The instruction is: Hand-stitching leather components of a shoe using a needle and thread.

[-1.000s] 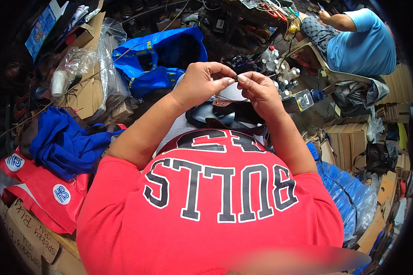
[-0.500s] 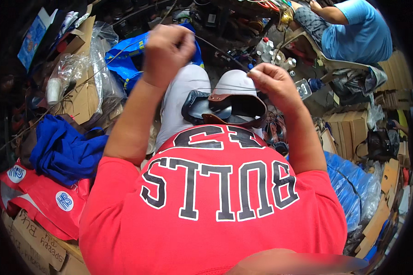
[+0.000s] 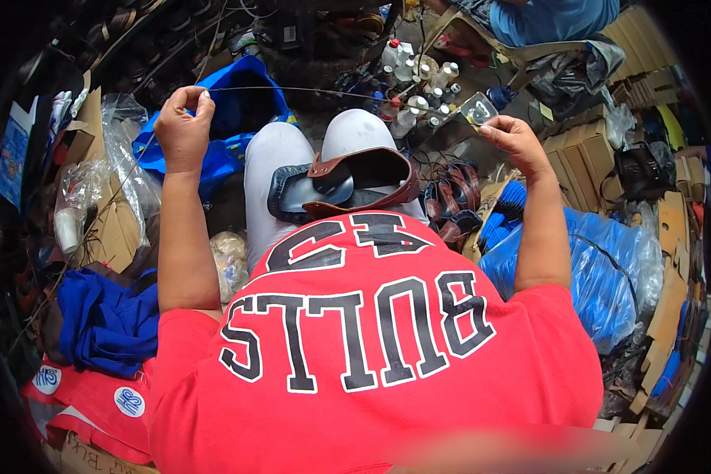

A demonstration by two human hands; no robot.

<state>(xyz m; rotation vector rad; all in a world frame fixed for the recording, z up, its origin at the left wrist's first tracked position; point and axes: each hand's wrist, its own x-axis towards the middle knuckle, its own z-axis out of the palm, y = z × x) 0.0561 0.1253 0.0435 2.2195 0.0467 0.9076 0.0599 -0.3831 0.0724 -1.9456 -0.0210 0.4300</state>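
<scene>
My left hand (image 3: 185, 126) is raised at the left, thumb and fingers pinched on a thin dark thread (image 3: 308, 91). Across the gap above my knees the thread runs to my right hand (image 3: 517, 141), which pinches it at the right. Another length trails from the left hand down toward the lower left. In my lap lies a sandal (image 3: 332, 165) with a wide brown leather strap and a dark insole, touched by neither hand. Just beyond the right fingertips is a clear bottle (image 3: 477, 108).
Several bottles (image 3: 419, 103) stand beyond my knees. A blue bag (image 3: 237, 146) sits by the left knee, with blue cloth (image 3: 107, 320) nearer. Brown sandals (image 3: 454, 197) and a blue plastic-wrapped bundle (image 3: 600, 276) lie at the right. A person in blue (image 3: 553, 20) sits far right.
My hands have spread apart, the left moving left and the right moving right, and the thread between them spans wider. The view has shifted somewhat. The sandal stays in my lap.
</scene>
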